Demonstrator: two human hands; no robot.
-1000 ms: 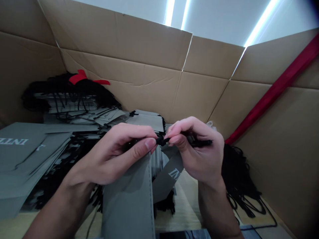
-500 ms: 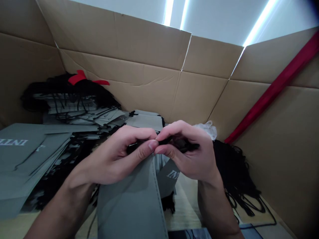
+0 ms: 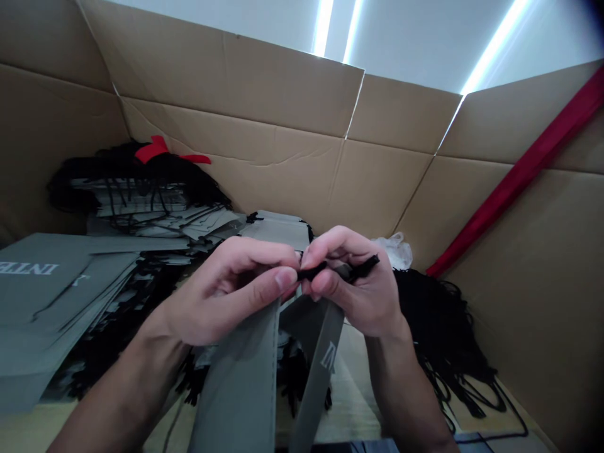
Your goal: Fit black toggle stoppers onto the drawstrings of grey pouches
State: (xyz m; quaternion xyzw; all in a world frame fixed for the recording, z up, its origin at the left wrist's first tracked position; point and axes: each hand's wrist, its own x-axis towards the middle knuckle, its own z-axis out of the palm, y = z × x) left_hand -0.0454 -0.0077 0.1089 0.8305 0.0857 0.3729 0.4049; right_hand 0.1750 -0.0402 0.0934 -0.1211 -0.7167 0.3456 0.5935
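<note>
Between my hands a short stretch of black cord [image 3: 312,272] shows, and its frayed end sticks out past my right fingers. My left hand [image 3: 231,292] pinches the cord between thumb and forefinger. Close beside it, my right hand [image 3: 363,286] is closed on the same cord with thumb and fingertips. Below hangs a grey paper bag [image 3: 240,384], its panels spread apart and white lettering on the right one. My fingers hide where the cord meets the bag's top edge.
Grey printed bags [image 3: 61,296] lie stacked at left, with more bags and black cords [image 3: 141,182] behind. A heap of black cords [image 3: 438,321] rests at right near crumpled clear plastic [image 3: 396,250]. Cardboard walls [image 3: 264,138] surround the table; a red strip [image 3: 514,173] slants down the right one.
My right hand has turned a little, and more black cord now shows between the hands. The bag's panels have swung apart, opening a gap between them.
</note>
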